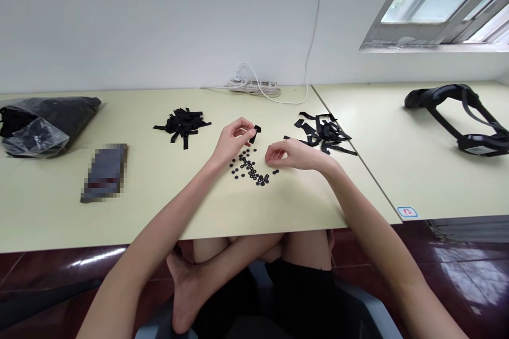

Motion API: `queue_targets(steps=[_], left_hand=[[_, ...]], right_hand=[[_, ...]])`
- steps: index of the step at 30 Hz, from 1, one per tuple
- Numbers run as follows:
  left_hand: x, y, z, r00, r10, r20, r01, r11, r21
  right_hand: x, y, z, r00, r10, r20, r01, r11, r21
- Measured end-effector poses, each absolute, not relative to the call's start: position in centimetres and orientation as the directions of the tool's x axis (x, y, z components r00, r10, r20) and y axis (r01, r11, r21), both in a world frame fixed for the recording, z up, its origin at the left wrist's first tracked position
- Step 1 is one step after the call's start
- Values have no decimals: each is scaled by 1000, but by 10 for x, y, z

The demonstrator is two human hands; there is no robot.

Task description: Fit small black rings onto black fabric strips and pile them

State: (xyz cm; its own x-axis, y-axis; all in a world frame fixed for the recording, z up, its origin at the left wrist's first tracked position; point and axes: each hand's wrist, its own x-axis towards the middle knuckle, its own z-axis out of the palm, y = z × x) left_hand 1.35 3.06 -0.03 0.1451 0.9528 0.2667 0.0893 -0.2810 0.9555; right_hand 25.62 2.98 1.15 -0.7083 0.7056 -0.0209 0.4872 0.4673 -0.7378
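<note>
black rings (251,171) lay centrally, likely for easy reach
beyond a strip pile (183,123), the left hand (235,140) pinched a strip (257,128), perhaps steadying it; apart, the right hand (291,154) curled, grip unclear, beside a second pile (326,132).

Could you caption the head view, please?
Left hand pinching a black fabric-like strip, right hand near small round black pieces.

A pale yellow table (222,209) with a seam toward its right side carries small black rings (252,171), scattered near its front middle. Behind them lie a left heap of black strips (183,123) and a right heap of black strips (328,131). A plastic bag (69,119), blurred dark object (105,172), power strip (258,86) and black headset (477,144) also rest there.
</note>
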Motion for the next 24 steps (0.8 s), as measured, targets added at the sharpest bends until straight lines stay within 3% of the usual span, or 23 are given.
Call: queue_targets(steps=[8,21,24], left_hand=[[14,33,-5,182,950,253,102,-274,956],[14,33,-4,174,952,251,118,-273,955],[14,33,-3,167,953,251,90,-269,959]], right_hand=[[251,26,7,-818,574,-29,383,508,-771],[245,20,6,-806,591,-25,415,535,-736],[242,15,12,-814,581,9,350,503,-790]])
